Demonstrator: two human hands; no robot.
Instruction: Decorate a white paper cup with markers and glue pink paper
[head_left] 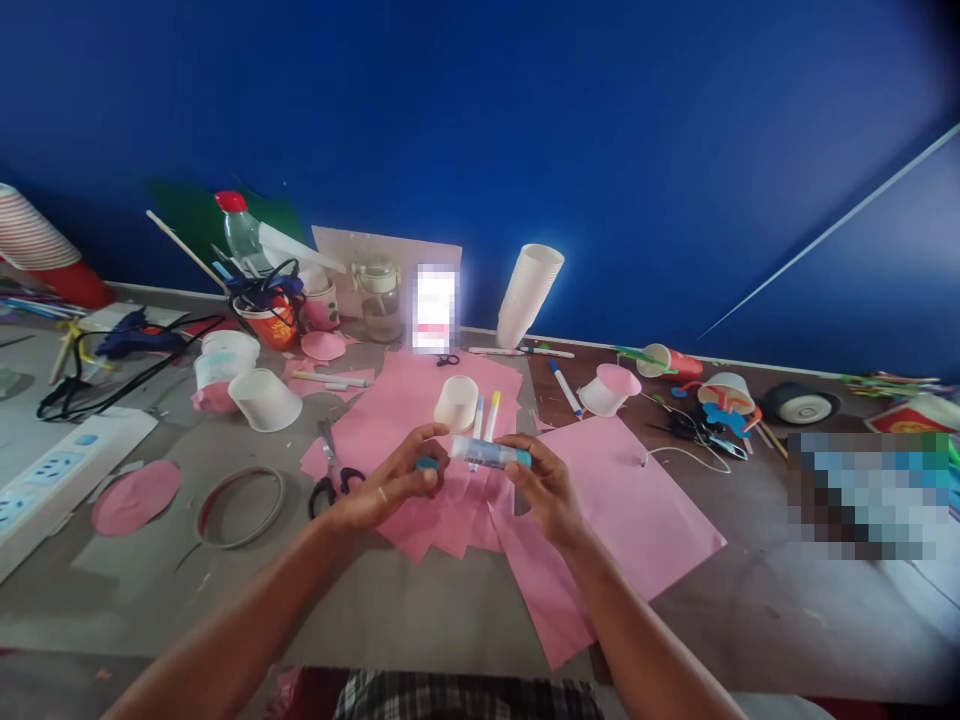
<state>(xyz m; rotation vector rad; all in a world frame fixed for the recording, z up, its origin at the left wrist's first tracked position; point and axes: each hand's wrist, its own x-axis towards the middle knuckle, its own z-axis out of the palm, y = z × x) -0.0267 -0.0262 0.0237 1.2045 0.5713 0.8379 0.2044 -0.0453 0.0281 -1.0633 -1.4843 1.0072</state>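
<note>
Your L hand (401, 475) pinches teal cap (427, 464) thumb-to-fingers; R hand (550, 488) fingers clamp glue stick (486, 453), approx horiz; both angled inward.

Person, two arms. Left forearm (247, 600) and right forearm (637, 620) bare out to the frame edge, slim, tapering to bare wrists. Left hand (395, 478): one thin, pale, ring-like band (382, 494); can't tell which finger. Right hand (551, 490): slim bare fingers. Just below the near edge of the desk (360, 610): plaid garment (465, 697), dark with pale crossing lines, cut off by frame; garment type unclear.
</note>
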